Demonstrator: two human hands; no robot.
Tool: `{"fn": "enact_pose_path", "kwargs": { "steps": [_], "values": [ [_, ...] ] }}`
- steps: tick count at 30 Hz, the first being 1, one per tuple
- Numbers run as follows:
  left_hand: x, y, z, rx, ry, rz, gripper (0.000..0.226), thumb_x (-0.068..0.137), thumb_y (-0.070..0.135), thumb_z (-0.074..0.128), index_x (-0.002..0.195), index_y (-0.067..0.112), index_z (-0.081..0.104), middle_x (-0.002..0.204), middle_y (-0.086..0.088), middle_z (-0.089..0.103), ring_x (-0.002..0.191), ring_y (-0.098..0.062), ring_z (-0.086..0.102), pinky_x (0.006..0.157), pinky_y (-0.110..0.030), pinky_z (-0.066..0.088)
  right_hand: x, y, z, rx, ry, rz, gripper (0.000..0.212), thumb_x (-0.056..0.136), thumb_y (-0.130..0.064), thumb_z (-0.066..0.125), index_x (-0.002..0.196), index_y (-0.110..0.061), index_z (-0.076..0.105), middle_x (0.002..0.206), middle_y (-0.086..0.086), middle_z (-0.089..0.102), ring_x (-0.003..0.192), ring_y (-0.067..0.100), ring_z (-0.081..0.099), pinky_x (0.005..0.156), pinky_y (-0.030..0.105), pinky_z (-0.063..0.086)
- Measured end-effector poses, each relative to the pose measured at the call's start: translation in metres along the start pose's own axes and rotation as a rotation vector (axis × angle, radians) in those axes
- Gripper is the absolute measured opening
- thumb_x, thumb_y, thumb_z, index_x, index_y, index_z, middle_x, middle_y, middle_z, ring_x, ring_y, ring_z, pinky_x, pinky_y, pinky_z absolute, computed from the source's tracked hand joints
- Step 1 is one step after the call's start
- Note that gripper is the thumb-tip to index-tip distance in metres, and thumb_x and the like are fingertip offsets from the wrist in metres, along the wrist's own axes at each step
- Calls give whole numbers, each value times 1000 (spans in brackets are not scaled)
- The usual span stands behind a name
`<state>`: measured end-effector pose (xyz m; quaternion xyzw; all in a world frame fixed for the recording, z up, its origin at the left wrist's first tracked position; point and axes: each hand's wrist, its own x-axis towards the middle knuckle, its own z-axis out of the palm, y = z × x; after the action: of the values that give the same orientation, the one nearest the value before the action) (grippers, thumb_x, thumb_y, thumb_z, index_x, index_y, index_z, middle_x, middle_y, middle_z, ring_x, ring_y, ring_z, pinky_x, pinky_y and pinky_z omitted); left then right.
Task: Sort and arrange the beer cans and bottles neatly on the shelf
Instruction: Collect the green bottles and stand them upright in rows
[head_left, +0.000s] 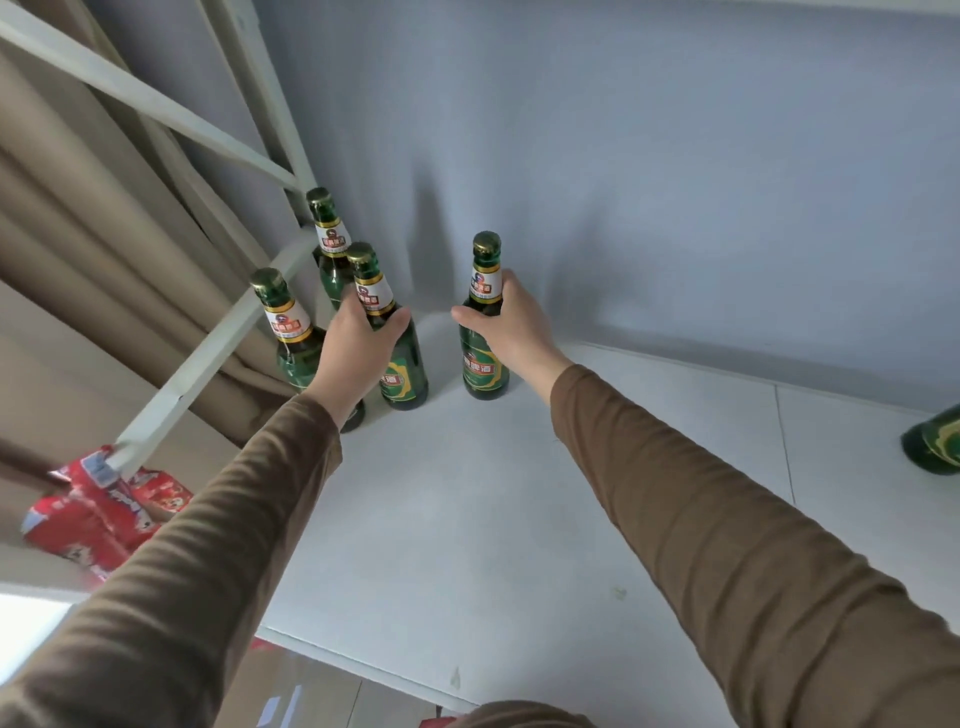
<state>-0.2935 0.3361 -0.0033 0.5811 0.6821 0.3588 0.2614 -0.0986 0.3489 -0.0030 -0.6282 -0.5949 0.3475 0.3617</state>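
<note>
Several green beer bottles with gold caps stand upright at the back left of the white shelf (467, 519). My left hand (358, 338) grips the shoulder of one bottle (402, 374) in the cluster. Behind it stands a bottle (327, 244) in the corner, and another bottle (288, 332) is at the shelf's left edge, partly hidden by my wrist. My right hand (511, 322) grips the neck of a separate bottle (483, 364) standing a little to the right of the cluster.
The base of another green bottle (935, 441) shows at the right edge. A white shelf frame (208, 343) runs along the left side, with beige curtains (78, 208) beyond. Red packages (98, 514) lie below left. A grey wall backs the shelf.
</note>
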Motion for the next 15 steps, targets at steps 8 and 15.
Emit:
{"fn": "enact_pose_path", "kwargs": {
  "steps": [8,15],
  "values": [
    [6,-7,-1,-48,-45,111,32,90,35,69,108,16,51,100,0,65,93,-22,63,86,-47,54,-4,0,7,-12,125,60,34,81,-45,72,103,-23,59,95,-7,69,90,18,66,84,38,54],
    [-4,14,14,-71,-106,204,33,88,36,70,107,16,51,96,-1,66,89,-24,64,81,-45,54,-24,9,-19,-2,214,81,31,79,-47,73,98,-27,58,94,-9,70,90,15,67,85,40,56]
  ]
}}
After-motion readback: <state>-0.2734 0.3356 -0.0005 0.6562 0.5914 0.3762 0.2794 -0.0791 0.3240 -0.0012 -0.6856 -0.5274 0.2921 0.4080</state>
